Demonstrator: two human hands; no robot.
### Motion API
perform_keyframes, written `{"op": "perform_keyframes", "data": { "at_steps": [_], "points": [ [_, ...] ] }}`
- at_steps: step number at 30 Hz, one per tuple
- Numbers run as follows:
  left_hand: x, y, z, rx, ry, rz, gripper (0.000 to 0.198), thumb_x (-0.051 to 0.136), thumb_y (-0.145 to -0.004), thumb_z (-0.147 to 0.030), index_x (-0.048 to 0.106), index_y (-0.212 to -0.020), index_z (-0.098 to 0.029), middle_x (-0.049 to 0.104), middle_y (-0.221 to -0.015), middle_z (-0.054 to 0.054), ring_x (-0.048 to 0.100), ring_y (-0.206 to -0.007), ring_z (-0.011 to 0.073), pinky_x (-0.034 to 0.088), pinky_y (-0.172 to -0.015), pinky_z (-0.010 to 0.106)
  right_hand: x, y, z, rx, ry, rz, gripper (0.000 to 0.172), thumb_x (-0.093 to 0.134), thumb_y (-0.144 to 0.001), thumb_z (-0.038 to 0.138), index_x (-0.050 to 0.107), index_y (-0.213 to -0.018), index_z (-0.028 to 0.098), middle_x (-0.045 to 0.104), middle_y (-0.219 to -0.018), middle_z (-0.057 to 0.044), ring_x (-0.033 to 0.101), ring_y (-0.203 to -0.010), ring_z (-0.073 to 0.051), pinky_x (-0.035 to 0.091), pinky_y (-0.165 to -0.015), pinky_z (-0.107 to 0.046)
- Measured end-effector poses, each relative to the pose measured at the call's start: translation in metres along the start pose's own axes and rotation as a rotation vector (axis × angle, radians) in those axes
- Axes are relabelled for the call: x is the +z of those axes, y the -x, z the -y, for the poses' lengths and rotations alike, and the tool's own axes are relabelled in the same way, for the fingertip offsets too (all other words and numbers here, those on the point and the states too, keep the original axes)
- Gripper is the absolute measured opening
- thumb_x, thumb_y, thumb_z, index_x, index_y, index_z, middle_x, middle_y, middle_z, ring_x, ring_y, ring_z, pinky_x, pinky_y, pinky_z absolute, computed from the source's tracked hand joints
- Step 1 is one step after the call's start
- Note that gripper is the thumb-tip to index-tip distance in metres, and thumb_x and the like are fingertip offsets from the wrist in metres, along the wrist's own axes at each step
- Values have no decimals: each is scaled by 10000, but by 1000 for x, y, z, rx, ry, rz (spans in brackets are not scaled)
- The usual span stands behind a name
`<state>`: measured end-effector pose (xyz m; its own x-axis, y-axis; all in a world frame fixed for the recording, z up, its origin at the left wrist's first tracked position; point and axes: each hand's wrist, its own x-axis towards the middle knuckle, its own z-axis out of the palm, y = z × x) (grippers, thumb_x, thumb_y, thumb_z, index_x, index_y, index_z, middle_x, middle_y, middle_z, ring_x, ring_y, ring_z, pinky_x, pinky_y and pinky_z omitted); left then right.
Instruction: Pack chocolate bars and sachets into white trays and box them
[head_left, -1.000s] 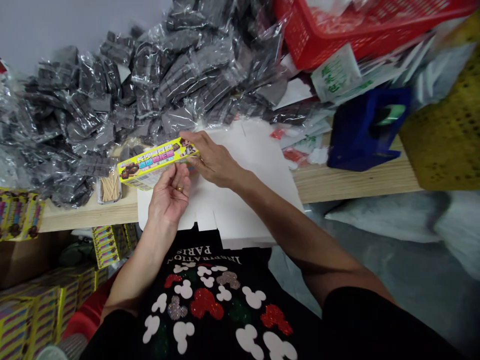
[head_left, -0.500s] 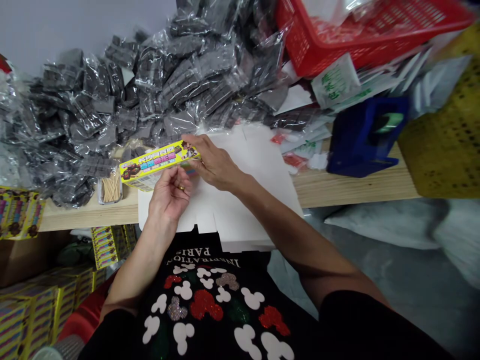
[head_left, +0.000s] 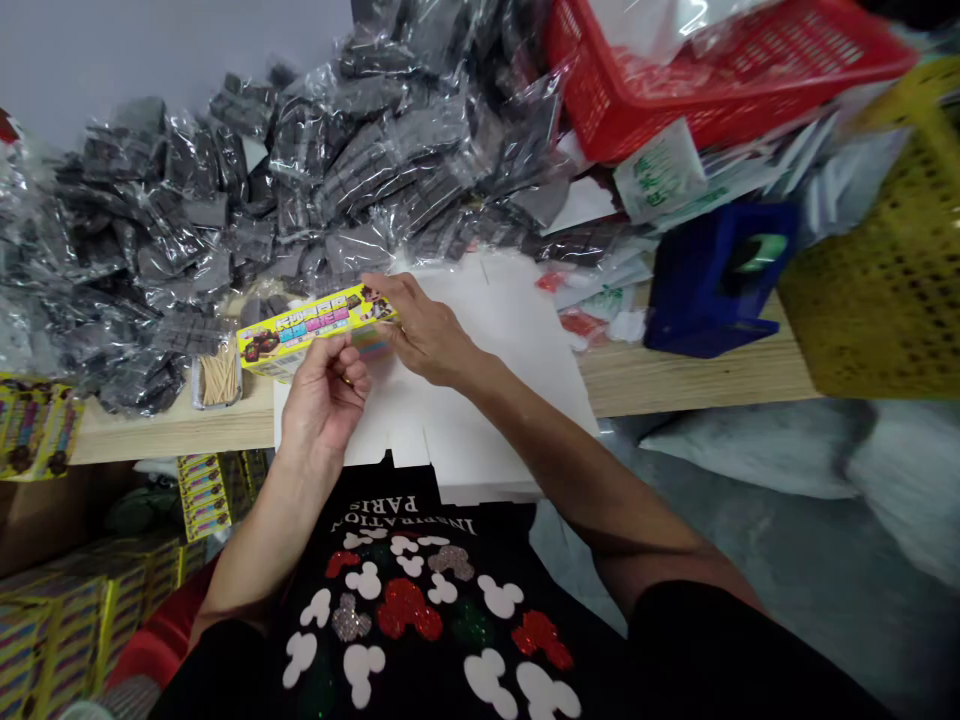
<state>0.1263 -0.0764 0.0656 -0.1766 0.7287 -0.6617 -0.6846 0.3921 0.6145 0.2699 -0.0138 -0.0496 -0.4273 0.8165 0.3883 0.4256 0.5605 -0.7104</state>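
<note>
Wooden counter point(head_left: 172, 425) heaped with plastic-wrapped dark bars point(head_left: 300, 190), right hand point(head_left: 427, 330) pinching the end of a yellow printed box point(head_left: 300, 328), box held above a flat white card blank point(head_left: 480, 400), left hand point(head_left: 322, 395) half open at the box's lower edge

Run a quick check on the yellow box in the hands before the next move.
1. Yellow box gripped by right hand: ok, fingers on its right end.
2. Left hand contact with box: cannot tell, its fingers curl up at the lower edge.
3. White flat carton lying flat on the wooden table: ok.
4. Tub of wooden sticks apart from the box's left end: cannot tell, the two sit very close.
5. Blue tape dispenser away from the hands: ok.
</note>
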Motion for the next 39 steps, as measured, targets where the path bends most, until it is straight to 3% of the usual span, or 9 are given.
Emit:
{"op": "perform_keyframes", "data": {
  "at_steps": [6,13,15,18,20,24,28,33,39],
  "points": [
    [-1,17,-29,262,-92,55,202,732,-959,-154,629,-786,-171,574,-597,-70,443,-425,18,376,-419,115,-2,1,-1,-11,5,19,679,265,-1109,674,311,-1685,316,531,-1548,-154,631,-1274,-353,666,-900,-532],
    [-67,17,-39,1021,-291,-44,238,909,-726,-178,718,-863,-215,624,-657,-75,510,-520,54,414,-498,160,1,1,-5,-19,-2,-6,628,325,-1113,595,329,-1679,322,561,-1524,-152,645,-1250,-338,670,-856,-498],
    [-75,14,-26,865,-407,-6,228,919,-714,-249,749,-854,-191,607,-633,-61,479,-503,53,372,-477,166,1,1,-6,-21,-1,-7,631,345,-1105,593,340,-1673,317,559,-1535,-149,639,-1271,-345,669,-873,-508],
    [-70,11,1,349,-498,189,339,886,-734,-431,783,-905,-157,582,-603,-34,450,-465,76,308,-433,201,0,2,-5,-23,5,-1,638,365,-1097,598,351,-1665,307,555,-1554,-146,628,-1306,-356,665,-901,-525],
    [-67,8,16,289,-499,230,374,843,-769,-481,780,-952,-161,600,-644,-19,461,-477,87,325,-446,220,-1,4,-5,-21,11,-5,633,373,-1097,594,356,-1662,311,554,-1563,-140,625,-1318,-357,661,-913,-527],
    [-88,-1,18,932,-785,59,242,713,-941,-414,763,-1025,-192,661,-822,27,592,-675,137,486,-615,263,-2,8,-7,-15,35,-13,630,385,-1094,599,352,-1670,346,566,-1546,-127,644,-1275,-359,648,-933,-556],
    [-130,-24,-28,1610,-1263,-158,395,782,-905,-441,729,-1215,-202,666,-1356,161,629,-1304,336,530,-1106,521,-2,7,-12,-31,45,-7,627,389,-1089,619,366,-1665,372,588,-1510,-113,646,-1263,-370,622,-985,-605],
    [-137,-64,-72,1495,-1657,200,596,741,-935,-668,672,-1379,-275,573,-1625,132,464,-1571,389,361,-1307,625,-3,5,-13,-46,51,-4,650,378,-1085,647,384,-1661,344,596,-1506,-124,647,-1268,-381,599,-1026,-630],
    [-123,-85,-65,1524,-1551,198,501,684,-991,-651,733,-1281,-246,740,-1436,108,693,-1366,308,468,-1276,564,-1,5,-12,-34,25,-16,643,379,-1082,644,369,-1670,381,599,-1506,-100,643,-1278,-369,587,-1071,-651]
  ]
}}
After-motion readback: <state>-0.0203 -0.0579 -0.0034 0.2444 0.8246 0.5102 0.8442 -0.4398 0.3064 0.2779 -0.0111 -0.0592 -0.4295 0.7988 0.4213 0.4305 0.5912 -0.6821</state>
